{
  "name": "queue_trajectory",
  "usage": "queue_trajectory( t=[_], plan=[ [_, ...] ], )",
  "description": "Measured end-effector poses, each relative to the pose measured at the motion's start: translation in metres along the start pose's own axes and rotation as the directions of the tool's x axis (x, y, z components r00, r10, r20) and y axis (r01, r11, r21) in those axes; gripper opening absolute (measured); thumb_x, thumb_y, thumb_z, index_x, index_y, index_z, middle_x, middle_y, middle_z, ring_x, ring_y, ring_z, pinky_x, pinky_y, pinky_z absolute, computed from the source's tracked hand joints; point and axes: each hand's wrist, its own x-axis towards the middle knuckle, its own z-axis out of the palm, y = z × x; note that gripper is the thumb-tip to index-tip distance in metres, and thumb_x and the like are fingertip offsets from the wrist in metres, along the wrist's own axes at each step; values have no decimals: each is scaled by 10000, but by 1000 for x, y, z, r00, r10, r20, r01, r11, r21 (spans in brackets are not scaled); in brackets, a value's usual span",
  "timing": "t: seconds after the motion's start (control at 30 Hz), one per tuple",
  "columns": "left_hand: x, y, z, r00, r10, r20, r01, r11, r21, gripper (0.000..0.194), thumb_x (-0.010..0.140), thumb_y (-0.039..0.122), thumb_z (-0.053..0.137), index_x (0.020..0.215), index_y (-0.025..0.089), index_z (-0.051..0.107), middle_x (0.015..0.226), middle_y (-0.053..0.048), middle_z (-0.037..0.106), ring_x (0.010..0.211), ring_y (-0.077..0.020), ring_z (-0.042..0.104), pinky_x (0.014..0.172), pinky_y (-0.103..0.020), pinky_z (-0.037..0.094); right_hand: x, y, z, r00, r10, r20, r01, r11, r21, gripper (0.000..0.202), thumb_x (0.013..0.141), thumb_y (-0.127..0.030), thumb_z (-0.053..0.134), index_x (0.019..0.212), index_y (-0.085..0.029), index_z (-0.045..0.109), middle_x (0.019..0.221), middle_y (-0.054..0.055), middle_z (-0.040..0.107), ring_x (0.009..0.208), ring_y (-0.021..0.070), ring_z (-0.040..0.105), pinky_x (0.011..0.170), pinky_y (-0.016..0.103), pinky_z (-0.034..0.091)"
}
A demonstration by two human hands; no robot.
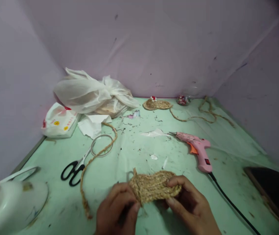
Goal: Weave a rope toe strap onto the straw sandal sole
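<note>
A small woven straw slipper (154,186), sole-shaped and coiled from braided cord, is held low over the near part of the table. My right hand (190,205) grips its right end, thumb below and fingers on the upper edge. At the left end, my left hand (118,207) is closed with thumb and fingers pinching the slipper's edge, where a strip of braid crosses it. What lies inside the left fist is hidden. To the left lie a length of braided straw cord (83,181) and black-handled scissors (73,171). A pink glue gun (198,148) lies to the right.
At the back are a similar straw slipper (163,104) with red and white beads, a clear container of beads (183,100), and loose cord (198,118). A white plastic bag (85,94), tissue pack (61,121), clear ring (94,143) and dark flat object (271,192) sit around.
</note>
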Motion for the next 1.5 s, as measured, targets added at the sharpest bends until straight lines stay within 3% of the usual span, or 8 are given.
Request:
queue_trajectory(
  t=[0.07, 0.33, 0.5, 0.67, 1.03, 1.23, 1.5],
  plan=[
    [3, 0, 0, 999, -5, 51, 6, 1000, -17, 104, 731, 85, 540, 702, 184, 553, 717, -40, 573, 580, -126, 564, 479, -199, 465, 2, 3, 2, 999, -21, 42, 21, 1000, 7, 214, 693, -321, 688, 823, -231, 543, 875, 57, 602, 643, 160, 549, 546, 271, 454],
    [5, 0, 4, 996, -84, 37, 87, 992, -93, 130, 750, 183, 556, 621, 160, 555, 716, -35, 548, 586, -124, 546, 458, -195, 443, 3, -1, 8, 986, -156, 56, 152, 986, 75, 273, 667, -300, 701, 831, -205, 505, 746, 2, 579, 574, 121, 518, 532, 256, 435],
    [22, 3, -1, 990, 26, 138, -14, 996, -86, 138, 769, 160, 526, 634, 163, 557, 706, -33, 548, 561, -118, 526, 471, -211, 426, 4, -4, 6, 989, -149, 15, 147, 983, 106, 281, 667, -308, 707, 817, -197, 497, 693, -17, 573, 527, 101, 520, 512, 243, 425],
    [38, -7, 1, 959, 134, 249, -110, 988, -107, 111, 778, 129, 519, 678, 167, 548, 702, -28, 540, 551, -112, 525, 475, -210, 425, 10, -4, 3, 990, -135, -24, 137, 983, 123, 265, 683, -298, 698, 813, -192, 494, 737, -7, 555, 543, 93, 514, 507, 240, 434],
    [31, -15, 9, 968, 122, 221, -110, 992, -64, 84, 768, 129, 546, 691, 161, 560, 742, -28, 553, 551, -97, 525, 460, -190, 417, 12, -3, 2, 994, -110, -18, 111, 983, 147, 250, 644, -223, 682, 780, -194, 475, 789, -3, 562, 505, 72, 491, 471, 223, 391],
    [30, -15, 9, 977, 133, 169, -126, 991, -54, 69, 777, 141, 539, 729, 162, 583, 770, -29, 565, 576, -102, 547, 466, -183, 429, 12, 0, 5, 992, -114, -52, 121, 978, 169, 253, 634, -248, 692, 770, -194, 486, 708, -20, 571, 474, 75, 501, 474, 227, 412],
    [28, -21, 3, 955, 206, 213, -190, 977, -92, 144, 782, 62, 497, 831, 165, 584, 872, -64, 588, 790, -147, 601, 675, -210, 493, -1, 12, 13, 983, -134, -123, 145, 985, 92, 174, 679, -195, 665, 768, -205, 515, 696, -24, 537, 534, 92, 491, 493, 228, 425]
  ],
)
